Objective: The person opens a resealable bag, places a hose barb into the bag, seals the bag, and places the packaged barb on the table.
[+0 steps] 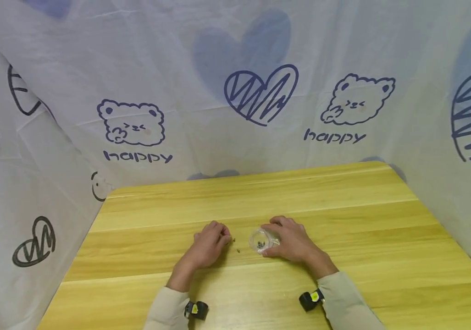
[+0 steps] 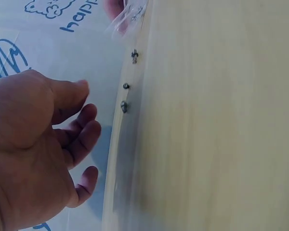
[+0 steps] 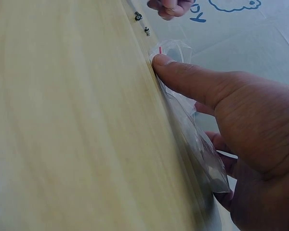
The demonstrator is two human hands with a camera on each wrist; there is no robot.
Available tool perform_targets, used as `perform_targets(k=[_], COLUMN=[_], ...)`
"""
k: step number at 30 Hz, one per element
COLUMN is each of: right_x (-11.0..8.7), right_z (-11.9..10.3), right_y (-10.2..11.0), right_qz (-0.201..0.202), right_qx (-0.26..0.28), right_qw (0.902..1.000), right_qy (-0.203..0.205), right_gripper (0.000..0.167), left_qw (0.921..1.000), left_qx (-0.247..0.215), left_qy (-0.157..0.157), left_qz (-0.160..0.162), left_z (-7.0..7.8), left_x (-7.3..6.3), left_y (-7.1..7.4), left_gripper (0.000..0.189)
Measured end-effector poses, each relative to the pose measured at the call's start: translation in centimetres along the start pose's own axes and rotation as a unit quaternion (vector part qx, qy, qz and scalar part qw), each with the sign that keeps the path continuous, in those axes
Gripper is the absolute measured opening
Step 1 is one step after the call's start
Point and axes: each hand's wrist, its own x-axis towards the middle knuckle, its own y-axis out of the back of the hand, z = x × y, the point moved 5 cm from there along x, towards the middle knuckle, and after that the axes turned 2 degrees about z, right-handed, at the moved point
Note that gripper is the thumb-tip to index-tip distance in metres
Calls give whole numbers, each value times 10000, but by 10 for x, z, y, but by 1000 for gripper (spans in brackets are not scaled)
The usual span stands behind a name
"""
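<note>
My right hand (image 1: 294,241) holds a clear plastic zip bag (image 3: 204,156), thumb on one side and fingers on the other. The bag's mouth stands spread in a round shape, and several small dark screws (image 1: 261,245) show inside it. To the left, my left hand (image 1: 207,246) is low over the table, its fingers loosely bent and nothing visible between them. Small metal screws (image 2: 134,56) lie loose on the wood between the hand and the bag. One loose screw (image 1: 238,251) lies just right of the left fingers.
The light wooden table (image 1: 363,197) has rounded far corners. White cloth (image 1: 202,133) printed with hearts, bears and "happy" hangs behind and along both sides. Each forearm, in a beige sleeve (image 1: 348,298), wears a black wrist camera (image 1: 310,300).
</note>
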Motion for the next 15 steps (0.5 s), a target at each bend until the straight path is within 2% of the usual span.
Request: perform_targets(k=[4, 11, 15], right_x=[1, 1, 1], right_z=[0, 1, 2], right_y=[0, 0, -1], right_qz=[5, 7, -10], right_qx=[-8, 6, 9], right_qw=[10000, 10000, 10000], right_qy=[12, -28, -54], right_gripper=[71, 72, 72], left_qw=[9998, 9995, 9993], left_qx=[-81, -156, -233], left_qy=[-116, -138, -179], left_qz=[126, 253, 220], left_z=[7, 18, 24], left_x=[4, 10, 13], left_y=[-1, -8, -12], left_gripper=[13, 14, 14])
